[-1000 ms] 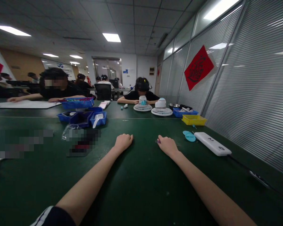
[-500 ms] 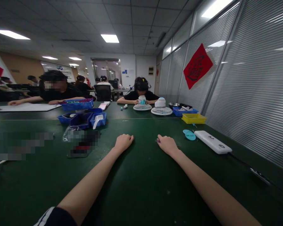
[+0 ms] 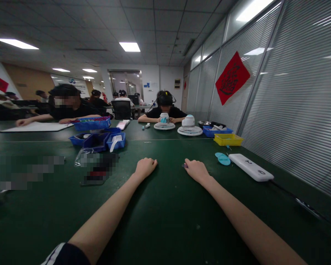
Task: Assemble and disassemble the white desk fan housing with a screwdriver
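Observation:
My left hand (image 3: 146,168) rests on the green table (image 3: 165,213) as a loose fist, with nothing showing in it. Across from it, my right hand (image 3: 196,170) is also closed on the tabletop. A small purplish, partly clear object (image 3: 185,165) pokes out at its thumb side; its kind is too small to make out. To the right of that hand lie two light-blue discs (image 3: 224,159) and a long white casing (image 3: 251,167) with a dark cable. A dark, blurred-out item (image 3: 100,171) lies left of my left hand, beside a clear plastic bag (image 3: 84,157).
Blue bins (image 3: 95,141) stand at the left, a yellow tray (image 3: 228,139) and another blue bin (image 3: 209,132) at the right. A co-worker (image 3: 151,115) opposite handles a white fan part (image 3: 164,126); a second one (image 3: 189,130) stands beside it. Another person leans over a white board (image 3: 37,127).
My hands keep their pose on the table. The view has shifted slightly, and the co-worker's fan part opposite has turned and moved a little left.

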A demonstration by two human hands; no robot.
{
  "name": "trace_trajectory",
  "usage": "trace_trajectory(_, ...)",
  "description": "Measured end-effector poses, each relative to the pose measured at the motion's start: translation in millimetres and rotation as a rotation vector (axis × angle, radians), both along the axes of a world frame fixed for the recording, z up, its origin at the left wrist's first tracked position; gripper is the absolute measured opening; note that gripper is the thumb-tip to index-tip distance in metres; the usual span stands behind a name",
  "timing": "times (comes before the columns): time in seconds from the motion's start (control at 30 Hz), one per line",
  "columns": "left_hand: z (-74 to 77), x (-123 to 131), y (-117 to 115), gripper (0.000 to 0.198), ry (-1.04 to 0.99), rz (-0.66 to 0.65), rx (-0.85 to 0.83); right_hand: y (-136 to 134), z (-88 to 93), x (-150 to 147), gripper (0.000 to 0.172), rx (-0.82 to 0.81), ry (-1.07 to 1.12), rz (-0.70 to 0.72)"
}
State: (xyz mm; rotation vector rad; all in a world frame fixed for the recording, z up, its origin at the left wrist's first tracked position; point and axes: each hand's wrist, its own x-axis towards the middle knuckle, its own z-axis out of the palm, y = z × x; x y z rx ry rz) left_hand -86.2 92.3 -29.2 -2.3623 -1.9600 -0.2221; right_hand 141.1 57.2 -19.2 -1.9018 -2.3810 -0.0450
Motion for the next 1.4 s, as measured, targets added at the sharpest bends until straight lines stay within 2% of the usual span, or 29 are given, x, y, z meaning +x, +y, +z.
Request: trace_trajectory(1.4, -1.6, -1.3, 0.8, 0.053, -0.024, -0.017, 0.010, -0.5, 0.7, 0.3, 0.023, -0.010, 0.005, 0.014)
